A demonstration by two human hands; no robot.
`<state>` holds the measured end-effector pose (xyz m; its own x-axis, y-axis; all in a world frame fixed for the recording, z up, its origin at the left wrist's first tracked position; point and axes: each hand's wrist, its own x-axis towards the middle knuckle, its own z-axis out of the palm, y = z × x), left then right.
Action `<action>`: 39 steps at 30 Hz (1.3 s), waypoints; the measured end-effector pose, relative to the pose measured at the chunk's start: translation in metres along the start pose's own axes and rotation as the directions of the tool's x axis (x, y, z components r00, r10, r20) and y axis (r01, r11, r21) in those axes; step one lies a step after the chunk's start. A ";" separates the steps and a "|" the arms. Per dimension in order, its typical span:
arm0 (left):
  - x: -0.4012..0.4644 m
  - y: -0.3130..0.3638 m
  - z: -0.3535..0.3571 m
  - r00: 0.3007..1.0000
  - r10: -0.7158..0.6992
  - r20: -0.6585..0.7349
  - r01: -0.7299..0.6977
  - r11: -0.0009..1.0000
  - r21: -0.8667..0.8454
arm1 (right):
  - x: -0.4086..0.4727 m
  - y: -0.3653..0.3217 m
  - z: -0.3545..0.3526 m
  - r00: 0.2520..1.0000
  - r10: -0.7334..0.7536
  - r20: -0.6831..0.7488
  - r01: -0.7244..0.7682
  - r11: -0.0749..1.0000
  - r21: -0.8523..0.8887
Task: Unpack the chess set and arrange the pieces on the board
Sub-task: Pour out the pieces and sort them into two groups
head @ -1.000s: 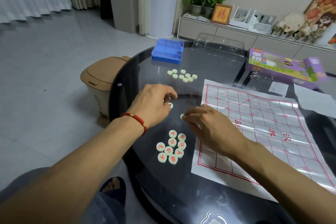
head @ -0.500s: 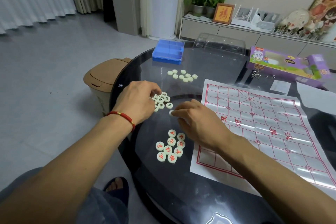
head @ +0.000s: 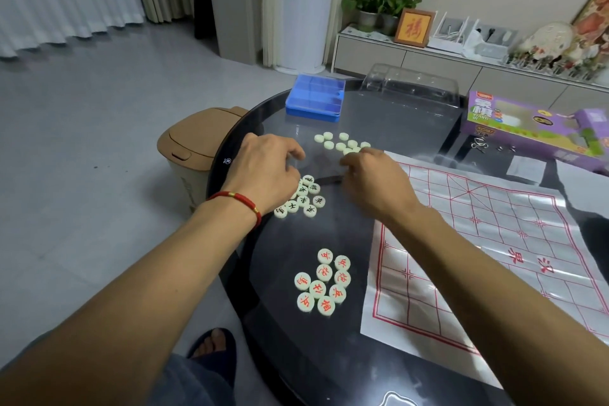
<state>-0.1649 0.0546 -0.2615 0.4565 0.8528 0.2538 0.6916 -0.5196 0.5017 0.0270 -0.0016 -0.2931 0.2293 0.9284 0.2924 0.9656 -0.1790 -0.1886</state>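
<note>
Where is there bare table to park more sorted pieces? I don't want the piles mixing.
Bare glass lies between the black-lettered pieces and the red-lettered pieces, and right of the blue box. The board holds no pieces. It is crowded around both hands, near the blank pieces.

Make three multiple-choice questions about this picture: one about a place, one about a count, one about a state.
1. Where does the flat blue plastic box lie?
A. at the far edge of the round dark glass table
B. on the paper chessboard with red lines
C. on the floor

2. How many round pale chess pieces with red characters form the nearest group?
A. four
B. nine
C. sixteen

3. How does the chessboard stand?
A. folded
B. spread flat, no pieces on it
C. fully set up

Key: 1 A, the box sits at the far rim; 2 B, nine discs can be counted; 3 B, its grid lies bare.
</note>
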 end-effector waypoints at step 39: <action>-0.070 0.006 -0.015 0.918 0.016 0.395 0.040 0.990 -0.133 | -0.041 0.017 -0.022 0.989 0.136 0.057 -0.146 0.949 0.279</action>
<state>-0.2013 -0.0079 -0.2637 0.6519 0.7535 -0.0857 0.6284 -0.4735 0.6172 0.0368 -0.0503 -0.2876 0.3507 0.9127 0.2098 0.8485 -0.2148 -0.4837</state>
